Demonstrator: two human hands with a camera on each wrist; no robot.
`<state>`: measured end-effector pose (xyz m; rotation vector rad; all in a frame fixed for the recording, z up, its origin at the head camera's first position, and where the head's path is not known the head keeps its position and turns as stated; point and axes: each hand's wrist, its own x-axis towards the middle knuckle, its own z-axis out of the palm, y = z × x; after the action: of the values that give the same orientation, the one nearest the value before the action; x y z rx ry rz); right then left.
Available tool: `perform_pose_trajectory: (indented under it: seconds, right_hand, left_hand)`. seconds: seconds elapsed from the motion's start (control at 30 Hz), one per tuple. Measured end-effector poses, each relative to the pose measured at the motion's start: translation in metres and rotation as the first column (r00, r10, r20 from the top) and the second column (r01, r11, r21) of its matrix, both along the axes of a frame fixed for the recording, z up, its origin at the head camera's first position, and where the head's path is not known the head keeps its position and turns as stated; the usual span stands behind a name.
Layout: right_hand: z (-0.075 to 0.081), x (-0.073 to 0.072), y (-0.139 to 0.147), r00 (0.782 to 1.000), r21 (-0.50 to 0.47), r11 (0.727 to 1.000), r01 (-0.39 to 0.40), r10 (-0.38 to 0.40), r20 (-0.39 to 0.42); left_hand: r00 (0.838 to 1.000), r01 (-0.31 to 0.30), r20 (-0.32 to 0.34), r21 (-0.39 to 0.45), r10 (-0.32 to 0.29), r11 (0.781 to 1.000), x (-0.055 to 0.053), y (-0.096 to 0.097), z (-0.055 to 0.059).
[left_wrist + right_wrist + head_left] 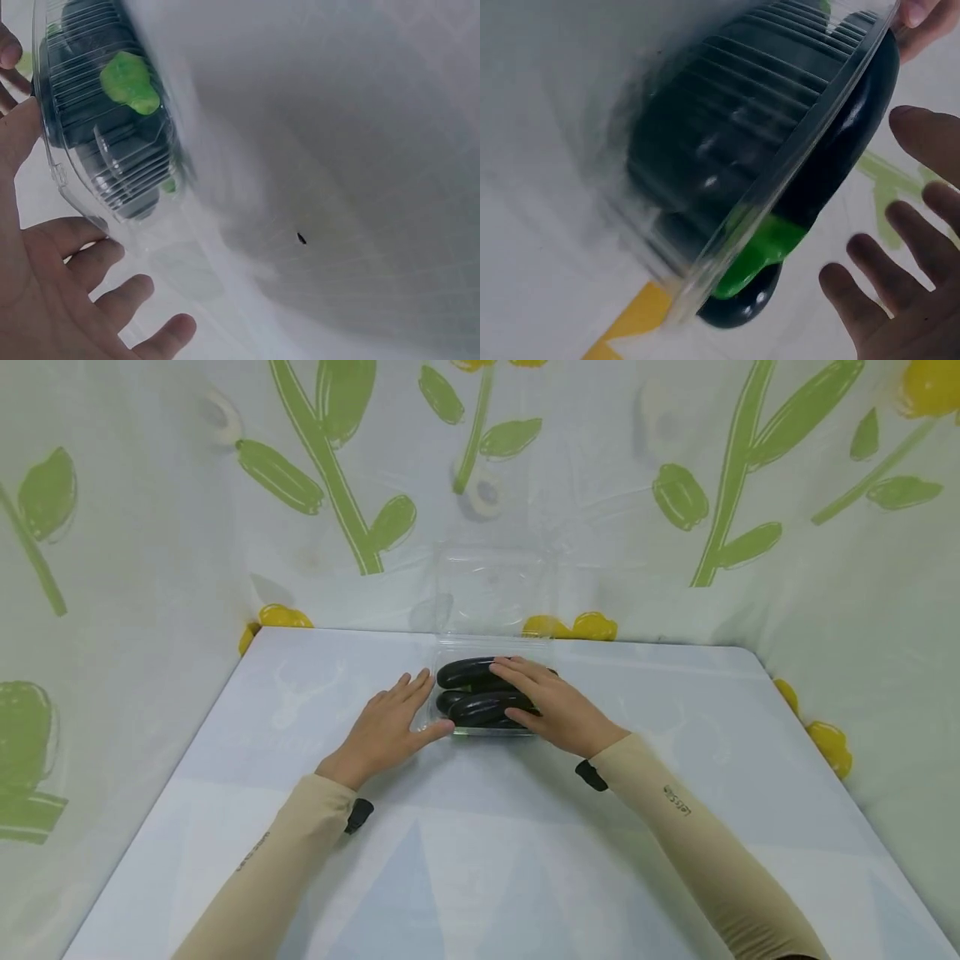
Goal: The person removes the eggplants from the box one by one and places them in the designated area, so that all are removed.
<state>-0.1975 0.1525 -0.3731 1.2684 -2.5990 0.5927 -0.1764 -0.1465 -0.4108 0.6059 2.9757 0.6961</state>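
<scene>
A clear plastic clamshell container holds several dark, glossy eggplants. Its transparent lid stands raised behind it. At the container's left side is my left hand, fingers extended and thumb at the front left corner. My right hand reaches over the right part of the eggplants, fingers fairly straight and spread. Through the ribbed wall, the left wrist view shows a green eggplant cap. From the right wrist, another green cap shows at the rim, with a rounded dark end sticking out beyond it.
The container stands near the back edge of a white table with pale blue triangle prints. A white curtain printed with green leaves and yellow flowers hangs behind and around the table.
</scene>
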Motion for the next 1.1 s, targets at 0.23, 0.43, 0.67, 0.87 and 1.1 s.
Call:
perform_pose_trajectory:
  seconds: [0.23,0.43,0.67,0.87,1.1]
  right_hand:
    - [0.001,-0.01,-0.024,1.0,0.084,0.996,-0.021,0.022,-0.006]
    - [0.001,-0.012,-0.032,0.998,0.165,0.986,-0.011,0.0,0.063]
    - [0.0,-0.012,-0.033,0.996,0.181,0.983,-0.002,-0.013,0.085]
    - [0.0,-0.011,-0.03,0.998,0.177,0.984,0.01,-0.022,0.062]
    - [0.005,-0.008,-0.025,0.999,0.111,0.994,-0.018,0.021,-0.028]
  left_hand:
    - [1.0,-0.001,0.025,-0.024,0.002,1.0,-0.002,-0.002,0.007]
    - [0.999,0.004,0.04,-0.021,-0.003,1.0,-0.003,-0.003,0.008]
    - [0.999,0.017,0.029,-0.034,-0.016,0.999,-0.003,0.001,0.009]
    - [1.0,0.021,0.019,-0.038,-0.02,0.999,-0.003,0.003,0.012]
    - [0.999,0.019,0.028,-0.03,-0.018,0.999,-0.003,0.002,0.011]
